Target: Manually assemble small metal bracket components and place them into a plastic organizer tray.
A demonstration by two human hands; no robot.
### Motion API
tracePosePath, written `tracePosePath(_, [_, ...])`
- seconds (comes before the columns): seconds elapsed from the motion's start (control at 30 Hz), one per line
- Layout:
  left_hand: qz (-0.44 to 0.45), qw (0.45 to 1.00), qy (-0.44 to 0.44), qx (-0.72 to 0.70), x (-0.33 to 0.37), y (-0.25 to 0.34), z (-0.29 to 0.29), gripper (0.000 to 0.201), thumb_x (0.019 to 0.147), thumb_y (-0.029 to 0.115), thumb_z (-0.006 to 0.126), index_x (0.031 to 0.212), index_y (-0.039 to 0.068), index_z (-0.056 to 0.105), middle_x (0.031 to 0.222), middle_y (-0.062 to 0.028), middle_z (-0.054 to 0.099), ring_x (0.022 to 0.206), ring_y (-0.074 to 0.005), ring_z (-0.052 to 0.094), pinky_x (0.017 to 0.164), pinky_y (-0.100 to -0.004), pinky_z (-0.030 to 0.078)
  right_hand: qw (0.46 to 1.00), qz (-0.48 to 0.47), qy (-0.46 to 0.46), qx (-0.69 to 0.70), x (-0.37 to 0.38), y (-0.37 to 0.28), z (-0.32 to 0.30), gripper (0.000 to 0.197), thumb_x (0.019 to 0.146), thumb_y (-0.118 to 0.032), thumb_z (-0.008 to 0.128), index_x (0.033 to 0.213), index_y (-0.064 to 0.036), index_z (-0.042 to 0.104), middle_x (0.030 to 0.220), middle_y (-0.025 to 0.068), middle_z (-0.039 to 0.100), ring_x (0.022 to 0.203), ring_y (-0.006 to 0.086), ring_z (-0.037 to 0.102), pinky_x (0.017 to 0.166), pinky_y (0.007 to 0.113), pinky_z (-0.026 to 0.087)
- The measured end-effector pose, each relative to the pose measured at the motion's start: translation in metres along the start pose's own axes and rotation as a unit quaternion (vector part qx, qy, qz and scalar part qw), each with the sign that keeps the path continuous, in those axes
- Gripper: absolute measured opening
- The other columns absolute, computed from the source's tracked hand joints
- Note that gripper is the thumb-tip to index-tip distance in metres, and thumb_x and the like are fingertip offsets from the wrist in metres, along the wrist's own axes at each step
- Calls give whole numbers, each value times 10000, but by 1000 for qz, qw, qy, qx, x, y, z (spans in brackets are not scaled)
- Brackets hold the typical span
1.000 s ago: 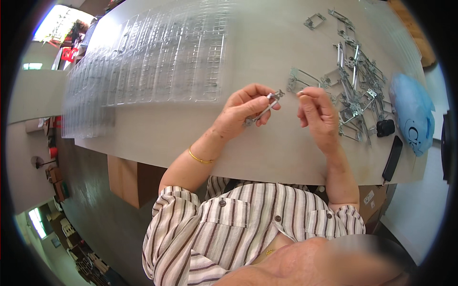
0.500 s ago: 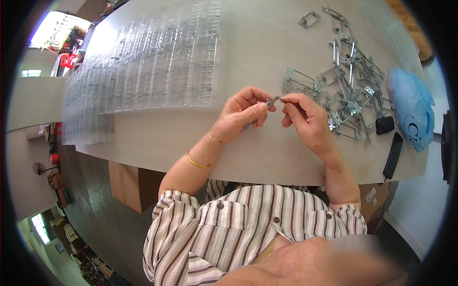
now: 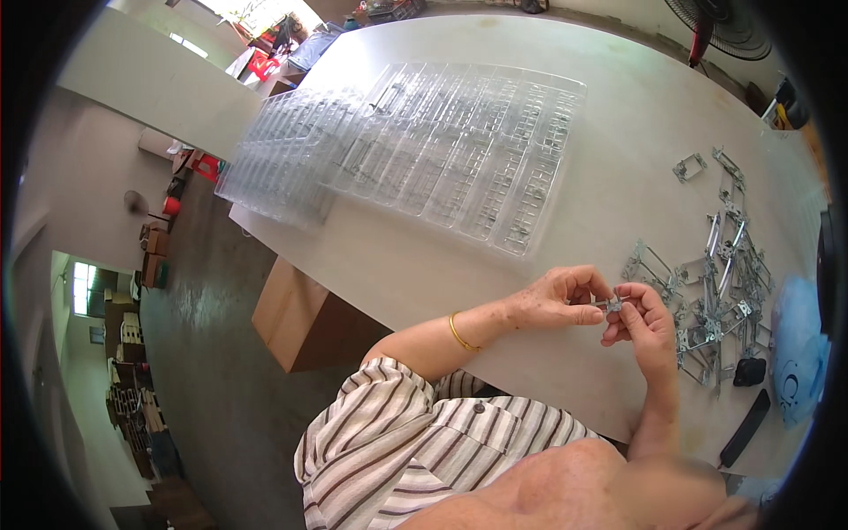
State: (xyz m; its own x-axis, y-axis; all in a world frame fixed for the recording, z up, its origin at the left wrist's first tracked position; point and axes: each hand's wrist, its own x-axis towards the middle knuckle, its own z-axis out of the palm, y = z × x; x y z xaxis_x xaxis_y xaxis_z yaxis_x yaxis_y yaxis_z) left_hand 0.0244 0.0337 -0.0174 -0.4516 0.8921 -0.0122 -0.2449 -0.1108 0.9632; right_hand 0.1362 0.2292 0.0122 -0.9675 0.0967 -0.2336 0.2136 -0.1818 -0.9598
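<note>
A small silvery metal bracket [image 3: 611, 306] is pinched between my two hands, just above the table near its front edge. My left hand [image 3: 565, 299] grips one side of it between thumb and fingers. On the other side, my right hand [image 3: 645, 322] has its thumb and curled fingers closed on the part. My fingers cover much of the bracket. Beyond my right hand lies a loose pile of metal brackets [image 3: 729, 274] of the same silvery look, tangled together. One separate rectangular metal frame [image 3: 689, 168] sits farther back.
Clear plastic trays [image 3: 459, 150] with rows of compartments holding metal parts lie left of my hands on the white table [image 3: 424, 291]. At the right are a small black object [image 3: 750, 372], a black bar-shaped object [image 3: 745, 428] and a blue plastic bag [image 3: 799, 344]. A cardboard box [image 3: 305, 314] stands below the left edge.
The view has swung left, so the table and hands appear farther right and lower. The hands are now closer together, with the bracket held between both.
</note>
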Motion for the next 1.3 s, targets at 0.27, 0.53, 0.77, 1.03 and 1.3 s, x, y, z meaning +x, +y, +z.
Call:
tracePosePath(0.27, [3,999,-5,35,1,-1,-2,378,892,251,788,1089,26,557,945,-13,577,803,-65,524,702,-242,469,997,59,-46,15,5,-5,-6,188,1048,-162,528,1132,1,572,877,83,670,678,153,674,656,293,592])
tracePosePath(0.53, [6,990,-33,135,-2,8,6,327,860,199,779,1060,32,580,826,2,569,718,-64,504,621,-249,448,970,-53,-23,-235,2,5,-11,122,1008,-129,592,972,-14,571,793,14,662,703,92,643,615,247,505])
tracePosePath(0.77, [-18,977,-84,194,-2,4,15,289,847,192,778,1033,44,613,845,-16,600,729,-83,524,626,-259,456,944,-159,68,-279,-6,2,3,84,1019,-114,574,981,-39,575,766,6,633,668,66,578,603,235,466])
tracePosePath(1.03, [-57,991,73,-102,6,5,-4,194,978,227,655,972,36,624,930,-73,691,693,-84,570,619,-230,445,988,-100,88,-78,3,-6,-1,121,1034,-111,556,1118,-32,592,834,30,611,662,76,593,581,224,492])
tracePosePath(1.3, [-27,984,95,-146,12,1,-7,191,997,245,634,928,70,595,969,-113,706,654,-91,559,565,-214,408,992,-69,59,-89,1,-1,7,142,989,-77,622,1119,-27,652,833,3,628,657,67,610,581,222,507])
